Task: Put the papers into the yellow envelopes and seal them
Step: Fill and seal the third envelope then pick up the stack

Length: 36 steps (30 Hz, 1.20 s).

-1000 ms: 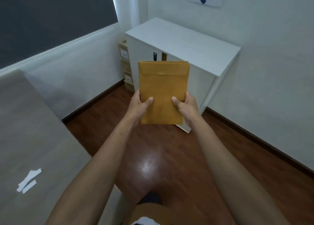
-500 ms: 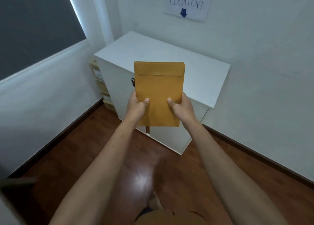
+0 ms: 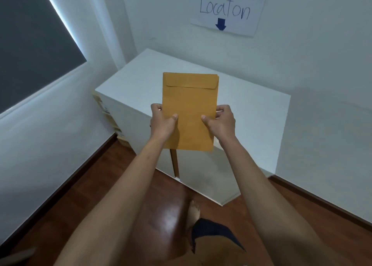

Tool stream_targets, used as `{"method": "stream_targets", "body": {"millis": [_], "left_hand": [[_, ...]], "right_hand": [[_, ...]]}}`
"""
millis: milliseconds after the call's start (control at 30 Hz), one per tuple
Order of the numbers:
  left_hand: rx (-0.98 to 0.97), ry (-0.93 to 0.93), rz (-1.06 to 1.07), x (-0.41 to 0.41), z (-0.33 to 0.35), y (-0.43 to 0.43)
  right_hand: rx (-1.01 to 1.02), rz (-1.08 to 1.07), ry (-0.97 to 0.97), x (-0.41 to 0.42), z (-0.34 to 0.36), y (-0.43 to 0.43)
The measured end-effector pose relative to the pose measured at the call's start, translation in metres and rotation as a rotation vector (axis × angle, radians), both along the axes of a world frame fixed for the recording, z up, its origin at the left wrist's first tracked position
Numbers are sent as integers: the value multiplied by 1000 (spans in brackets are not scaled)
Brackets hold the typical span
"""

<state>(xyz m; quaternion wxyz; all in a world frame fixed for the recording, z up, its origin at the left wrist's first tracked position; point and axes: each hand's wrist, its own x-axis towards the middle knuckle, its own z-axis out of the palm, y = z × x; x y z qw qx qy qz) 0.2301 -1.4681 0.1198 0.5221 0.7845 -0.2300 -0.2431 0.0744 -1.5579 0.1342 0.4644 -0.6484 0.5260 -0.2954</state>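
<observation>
1. my bare foot point(image 3: 194, 209), bottom centre, on glossy brown wood floor point(image 3: 90, 195); dark cloth hem point(image 3: 211, 231) just beside it.
2. both forearms reach fwd, bare.
3. l. hand point(image 3: 162, 123): holding yellow envelope point(image 3: 189, 108) at its left edge, lower half. thumb flat on front face, fingers point(image 3: 156, 106) curled round behind.
4. r. hand point(image 3: 221, 123): same grip on right edge. thumb on front, fingers wrapped behind.
5. envelope: held up in air btwn my 2 hands, portrait, flap end on top, flap folded down & facing me. extra edges show at top r. corner, so poss. more than one; count cannot tell. sealed or not: cannot tell.
6. white cabinet point(image 3: 251, 112) behind envelope, in room corner. thin brown strip point(image 3: 174, 163) shows on its front.
7. cardboard boxes point(image 3: 104, 108) stacked at cabinet's left side, by wall.
8. dark window panel point(image 3: 30, 44), far left.
9. paper sign point(image 3: 227, 8) on wall above cabinet: handwritten "locaton" + blue down arrow.
</observation>
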Motion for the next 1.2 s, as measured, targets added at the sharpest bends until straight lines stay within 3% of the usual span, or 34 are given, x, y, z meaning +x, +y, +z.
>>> {"method": "stream_targets", "body": {"millis": [133,533,667,1000,1200], "left_hand": [[143,-155,-39,37,0,-58],[365,-258,-206,124,-27,-187],[432,-251,-322,141,-32,-211],[532,-499,-625,158,-45,-234],[535,-584,-704,165,-49,-237]], "right_hand": [[29,-69,46,31,-8,-49],[130,-175,219,105,-50,-154],[143,-191,321,112,-60,-168],[230,-336,488,133,-68,-171],[215,-339,586,132,-63,-169]]}}
